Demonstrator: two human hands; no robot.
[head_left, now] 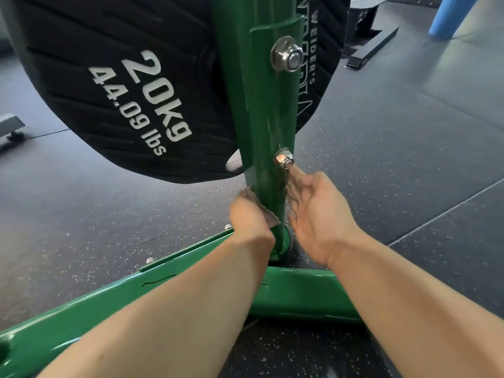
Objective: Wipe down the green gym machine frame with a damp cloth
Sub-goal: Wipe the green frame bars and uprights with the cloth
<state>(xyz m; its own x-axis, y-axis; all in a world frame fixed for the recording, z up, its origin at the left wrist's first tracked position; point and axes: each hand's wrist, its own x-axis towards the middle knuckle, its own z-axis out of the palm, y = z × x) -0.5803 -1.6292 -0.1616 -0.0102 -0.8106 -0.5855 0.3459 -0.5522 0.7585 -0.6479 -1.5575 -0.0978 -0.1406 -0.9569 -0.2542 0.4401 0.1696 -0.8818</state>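
A glossy green upright post (259, 118) rises from a green base bar (300, 293) of the gym machine. My left hand (249, 218) grips a brownish-grey cloth (268, 212) and holds it against the post's lower left side. The cloth wraps around the post, and part of it shows under my right hand (317, 214). That hand lies with straight fingers along the post's right side, fingertips just below a small steel nut (284, 158). A larger steel nut (287, 54) sits higher on the post.
A black 20 kg weight plate (117, 85) hangs close behind the post on the left. A second plate (319, 64) shows to its right. Dark speckled rubber floor (395, 145) surrounds the machine. A black stand (365, 31) and a blue cylinder (450, 15) are far right.
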